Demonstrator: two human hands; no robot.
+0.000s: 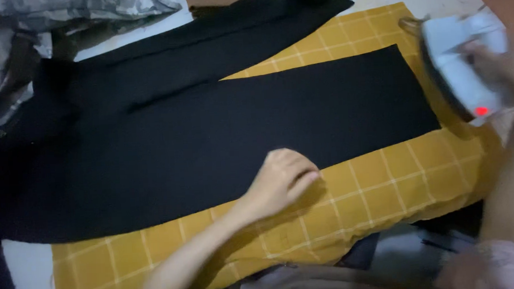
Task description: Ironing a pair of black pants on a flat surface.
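pressing down on the edge of black trousers (210, 141), left hand (282, 181) laid flat with fingers loosely curled, white iron (461, 66) gripped by the blurred right hand (496, 59), held over the mustard checked cloth (386, 185), grey fabric (43, 21) bunched at top left

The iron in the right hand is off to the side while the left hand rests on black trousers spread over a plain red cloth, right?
Not quite: the cloth is mustard yellow with a pale grid, as the head view shows. The iron, right hand, left hand and trousers are as you say.
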